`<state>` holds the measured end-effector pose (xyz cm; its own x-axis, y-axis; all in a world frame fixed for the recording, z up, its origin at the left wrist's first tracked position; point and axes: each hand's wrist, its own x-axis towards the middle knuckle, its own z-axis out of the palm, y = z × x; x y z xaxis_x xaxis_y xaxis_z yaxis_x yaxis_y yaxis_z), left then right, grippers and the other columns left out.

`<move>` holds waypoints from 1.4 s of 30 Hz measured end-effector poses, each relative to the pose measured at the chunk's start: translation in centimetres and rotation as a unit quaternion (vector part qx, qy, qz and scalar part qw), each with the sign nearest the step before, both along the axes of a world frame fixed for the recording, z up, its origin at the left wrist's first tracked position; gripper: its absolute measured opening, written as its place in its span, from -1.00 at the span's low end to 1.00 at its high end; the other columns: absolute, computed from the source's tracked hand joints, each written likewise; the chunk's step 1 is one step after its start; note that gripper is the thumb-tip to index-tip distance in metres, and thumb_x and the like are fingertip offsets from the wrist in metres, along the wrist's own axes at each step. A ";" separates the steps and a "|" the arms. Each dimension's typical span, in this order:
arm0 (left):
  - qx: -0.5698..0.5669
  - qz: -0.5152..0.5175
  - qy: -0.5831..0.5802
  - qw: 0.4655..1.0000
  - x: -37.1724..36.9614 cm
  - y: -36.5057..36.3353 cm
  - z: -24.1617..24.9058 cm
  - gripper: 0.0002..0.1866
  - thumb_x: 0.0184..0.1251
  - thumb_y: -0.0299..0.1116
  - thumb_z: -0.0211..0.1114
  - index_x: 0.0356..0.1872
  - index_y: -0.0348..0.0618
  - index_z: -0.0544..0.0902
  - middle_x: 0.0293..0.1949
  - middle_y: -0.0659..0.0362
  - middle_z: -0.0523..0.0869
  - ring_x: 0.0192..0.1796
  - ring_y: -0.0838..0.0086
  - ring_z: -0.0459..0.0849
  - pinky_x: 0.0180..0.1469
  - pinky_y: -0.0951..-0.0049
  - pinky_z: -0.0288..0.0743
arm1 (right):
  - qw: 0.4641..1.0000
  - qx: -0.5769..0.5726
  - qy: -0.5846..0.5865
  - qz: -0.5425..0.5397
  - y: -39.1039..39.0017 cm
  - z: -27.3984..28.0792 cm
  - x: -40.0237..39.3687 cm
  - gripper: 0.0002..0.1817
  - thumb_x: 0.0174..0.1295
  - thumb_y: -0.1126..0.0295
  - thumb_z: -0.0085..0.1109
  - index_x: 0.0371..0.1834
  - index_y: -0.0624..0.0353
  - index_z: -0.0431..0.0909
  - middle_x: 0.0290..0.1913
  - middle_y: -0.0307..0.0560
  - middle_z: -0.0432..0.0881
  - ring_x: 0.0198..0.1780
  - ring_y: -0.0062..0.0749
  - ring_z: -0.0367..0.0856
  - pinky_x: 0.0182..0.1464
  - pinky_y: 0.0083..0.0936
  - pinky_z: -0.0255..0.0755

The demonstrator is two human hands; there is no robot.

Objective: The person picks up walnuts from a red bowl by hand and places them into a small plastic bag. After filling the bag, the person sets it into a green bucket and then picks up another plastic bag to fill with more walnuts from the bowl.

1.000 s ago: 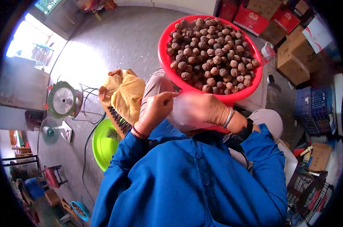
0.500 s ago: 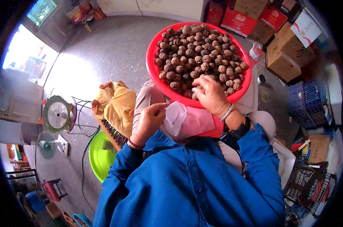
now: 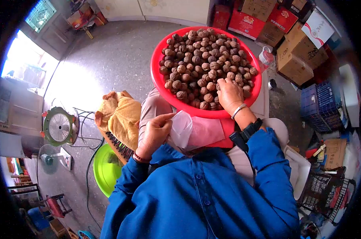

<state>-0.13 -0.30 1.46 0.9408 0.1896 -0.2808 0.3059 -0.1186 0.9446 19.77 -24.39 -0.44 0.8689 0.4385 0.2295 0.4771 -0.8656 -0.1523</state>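
A wide red basin (image 3: 158, 75) heaped with brown walnuts (image 3: 204, 55) stands in front of me. My right hand (image 3: 230, 95) reaches over its near right rim, fingers bent down among the walnuts; its fingertips are partly hidden, so whether a nut is between them does not show. Below the basin, my left hand (image 3: 154, 133) pinches the edge of a thin, translucent plastic bag (image 3: 182, 129). The bag spreads over my lap, with pink showing through it.
At left are a yellow cloth (image 3: 124, 119) on a wooden seat, a lime-green basin (image 3: 104, 167) and a round fan (image 3: 59, 126) with cables on the floor. Cardboard boxes (image 3: 298, 55) and a blue crate (image 3: 320, 103) stand at right. A capped bottle (image 3: 267, 57) is beside the basin.
My right hand has shifted right and slightly down along the walnuts, towards the basin's right side. My left hand keeps its pinch on the bag, nearly in place. The view has tilted slightly.
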 end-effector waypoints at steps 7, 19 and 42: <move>-0.002 0.004 -0.012 1.000 0.1 0.0 -0.5 -0.70 0.51 -0.41 0.16 0.15 -0.22 0.68 -0.45 0.35 0.65 -0.59 0.75 0.43 -0.59 0.64 0.30 | 0.999 0.041 0.006 -0.024 0.3 0.5 -0.2 -0.62 0.06 0.43 0.36 -0.01 0.10 0.55 -0.10 0.09 0.66 -0.08 0.12 0.66 -0.02 -0.05 0.56; -0.014 -0.009 -0.013 1.000 0.1 0.3 0.3 -0.68 0.48 -0.45 0.17 0.18 -0.20 0.68 -0.41 0.38 0.66 -0.51 0.76 0.46 -0.52 0.63 0.35 | 0.910 0.308 0.241 0.137 2.2 4.6 -4.4 -0.70 0.10 0.37 0.35 -0.08 0.15 0.65 -0.17 0.05 0.72 -0.18 -0.16 0.74 -0.10 -0.33 0.61; -0.007 -0.003 -0.016 1.000 0.4 -0.2 0.0 -0.66 0.47 -0.48 0.12 0.19 -0.25 0.64 -0.45 0.33 0.63 -0.57 0.72 0.46 -0.58 0.61 0.35 | 0.950 0.283 0.132 0.017 1.0 2.9 -2.2 -0.87 0.23 0.43 0.24 -0.19 0.18 0.65 -0.25 0.11 0.74 -0.20 0.03 0.73 -0.12 -0.16 0.58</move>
